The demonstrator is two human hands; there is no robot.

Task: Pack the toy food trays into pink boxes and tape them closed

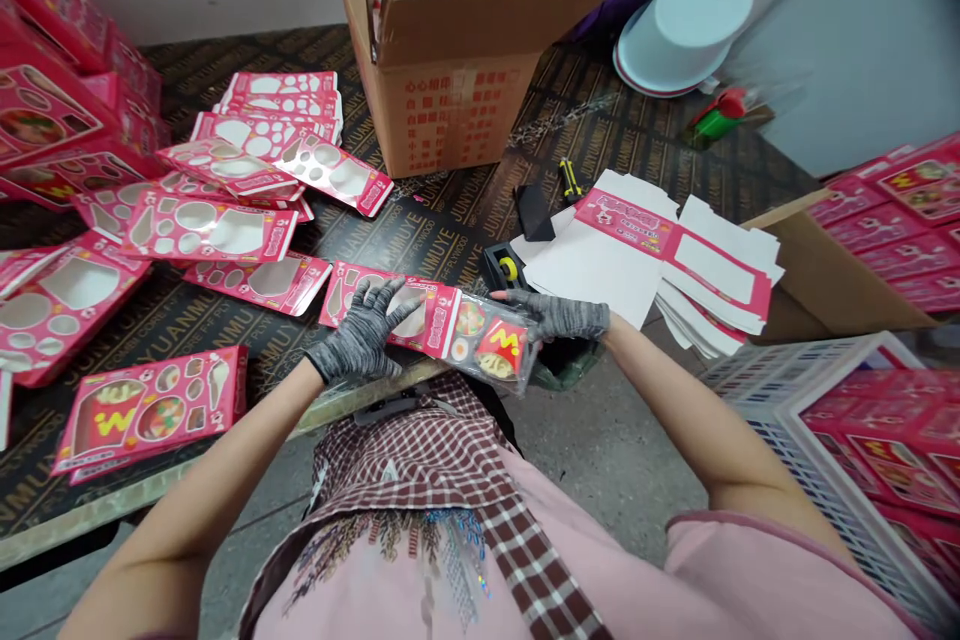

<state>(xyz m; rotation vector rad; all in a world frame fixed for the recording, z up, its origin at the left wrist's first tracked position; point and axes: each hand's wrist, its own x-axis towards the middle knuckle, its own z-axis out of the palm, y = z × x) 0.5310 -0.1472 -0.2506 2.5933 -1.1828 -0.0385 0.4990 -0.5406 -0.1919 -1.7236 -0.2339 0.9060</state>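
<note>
Mid-frame, at edge of surface [442, 232]: steadying pink carton [441, 315] with left hand [364, 328] spread; gripping clear packet [491, 340] at carton's right end with right hand [559, 313]. Likely loading packet; calling next for squaring up, sliding leftward.

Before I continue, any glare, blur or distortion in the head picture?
Head view: slight shine on the clear pouch at the right hand; upper right, the red-and-green item is smeared and the corner darkens; right edge, the white crate looks stretched.
</note>
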